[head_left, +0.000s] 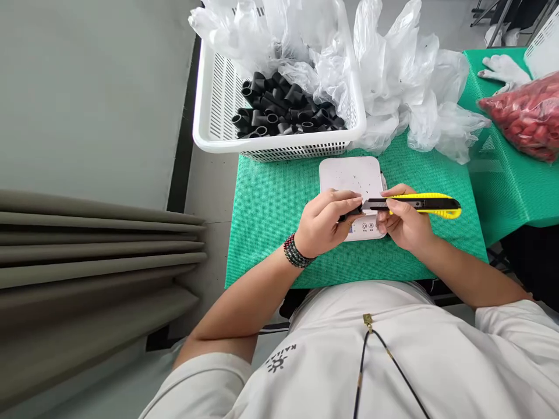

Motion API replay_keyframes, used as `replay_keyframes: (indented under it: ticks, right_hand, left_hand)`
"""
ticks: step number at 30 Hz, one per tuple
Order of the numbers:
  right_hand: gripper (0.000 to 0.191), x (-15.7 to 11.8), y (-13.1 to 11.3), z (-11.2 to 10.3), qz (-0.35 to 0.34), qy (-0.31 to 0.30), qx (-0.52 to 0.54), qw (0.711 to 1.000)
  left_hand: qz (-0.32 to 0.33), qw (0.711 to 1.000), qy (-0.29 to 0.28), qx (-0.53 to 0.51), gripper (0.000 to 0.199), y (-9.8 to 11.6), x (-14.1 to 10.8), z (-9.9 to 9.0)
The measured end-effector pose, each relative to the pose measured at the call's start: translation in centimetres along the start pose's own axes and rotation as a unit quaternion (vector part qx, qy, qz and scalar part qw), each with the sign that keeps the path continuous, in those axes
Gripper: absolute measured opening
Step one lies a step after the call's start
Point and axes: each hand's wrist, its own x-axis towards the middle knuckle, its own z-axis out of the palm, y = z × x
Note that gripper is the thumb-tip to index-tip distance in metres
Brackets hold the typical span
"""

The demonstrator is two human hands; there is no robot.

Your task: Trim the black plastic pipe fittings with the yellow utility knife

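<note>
My left hand [328, 220] is closed around a small black fitting [350, 213], most of it hidden by the fingers. A yellow and black utility knife [430, 203] lies in the closed fingers of my right hand [405, 220]. Its blade points left, and the tip is at the black fitting. Both hands are over a white digital scale [351, 173] with small dark crumbs on its plate. Beyond the scale, a white basket [279, 141] holds a heap of black fittings [283, 107].
Clear plastic bags [410, 81] lie in and beside the basket. On the right are a bag of red parts [530, 119], a white glove [506, 70] and another white basket [545, 46]. Green mesh cloth [271, 233] covers the tables. A grey curtain [96, 250] hangs at left.
</note>
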Motion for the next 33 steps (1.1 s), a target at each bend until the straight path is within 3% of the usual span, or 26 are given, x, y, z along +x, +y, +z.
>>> replay_keyframes:
  ticks: [4, 7, 9, 13, 16, 18, 22, 28, 30, 33]
  right_hand:
    - [0.039, 0.9, -0.7, -0.7, 0.045, 0.026, 0.049, 0.997]
    - [0.040, 1.4, -1.3, -1.3, 0.032, 0.042, 0.033, 0.998]
    - [0.041, 1.5, -1.5, -1.6, 0.021, 0.044, 0.019, 0.999]
    - [0.042, 1.4, -1.5, -1.5, 0.004, 0.030, 0.009, 0.999]
    - [0.040, 1.3, -1.3, -1.3, 0.002, 0.023, -0.002, 1.000]
    - [0.039, 1.3, -1.2, -1.3, 0.006, 0.023, -0.009, 1.000]
    - [0.039, 1.3, -1.3, -1.3, 0.006, 0.021, -0.004, 1.000]
    - [0.034, 1.5, -1.3, -1.5, 0.005, -0.006, 0.008, 1.000]
    - [0.034, 1.6, -1.4, -1.6, 0.007, -0.017, 0.008, 1.000]
    - [0.035, 1.6, -1.4, -1.6, 0.011, -0.020, -0.006, 1.000]
  left_hand:
    - [-0.115, 0.992, 0.036, -0.041, 0.033, -0.2, 0.0, -0.1]
    - [-0.221, 0.960, 0.020, -0.172, 0.039, -0.3, 0.4, -0.3]
    - [-0.294, 0.898, -0.033, -0.325, 0.043, -0.3, 0.9, -0.5]
    - [-0.405, 0.722, -0.122, -0.547, 0.057, 0.0, 1.7, -1.1]
    - [-0.445, 0.663, -0.138, -0.586, 0.060, 0.1, 2.2, -1.7]
    - [-0.453, 0.655, -0.135, -0.589, 0.059, 0.0, 2.4, -2.0]
    - [-0.460, 0.669, -0.109, -0.573, 0.057, -0.3, 2.6, -2.4]
    - [-0.442, 0.662, -0.158, -0.584, 0.060, 0.1, 2.4, -2.1]
    - [-0.436, 0.674, -0.149, -0.577, 0.058, 0.3, 2.3, -1.8]
    - [-0.428, 0.725, -0.091, -0.531, 0.056, 0.4, 2.1, -1.5]
